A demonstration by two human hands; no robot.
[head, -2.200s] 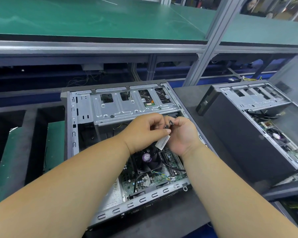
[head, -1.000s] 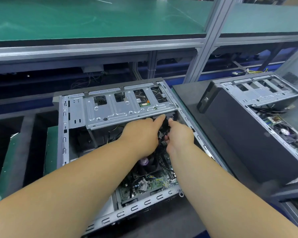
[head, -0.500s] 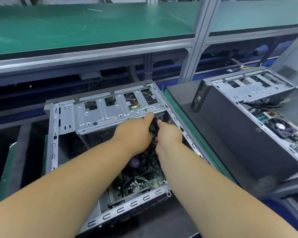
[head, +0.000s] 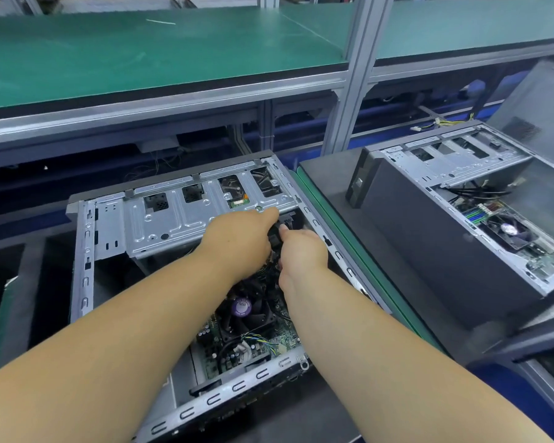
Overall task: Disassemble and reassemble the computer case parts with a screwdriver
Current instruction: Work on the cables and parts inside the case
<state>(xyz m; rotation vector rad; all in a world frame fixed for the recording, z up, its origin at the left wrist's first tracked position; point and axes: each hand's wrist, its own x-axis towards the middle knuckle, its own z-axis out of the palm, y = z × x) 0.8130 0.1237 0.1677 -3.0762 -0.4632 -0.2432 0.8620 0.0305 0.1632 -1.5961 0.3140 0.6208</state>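
Observation:
An open computer case (head: 87,251) lies on its side in front of me, with a silver drive cage (head: 179,219) across its far end. Below the cage sit the black CPU fan (head: 247,311) and the green motherboard (head: 269,343). My left hand (head: 240,241) and my right hand (head: 301,251) meet just under the cage's right end. Both pinch a black cable connector (head: 274,236) between their fingertips. The connector's far end and most of my fingers are hidden. No screwdriver is in view.
A second open computer case (head: 429,251) stands to the right on a dark platform. A green strip (head: 349,251) runs between the two cases. Dark foam recesses (head: 13,282) lie at the left. A green-topped shelf (head: 141,52) on an aluminium frame spans the back.
Both hands moved from above the fan, where they held a small silver piece, up to the cage's right end. The silver piece is no longer seen; they now hold a black connector.

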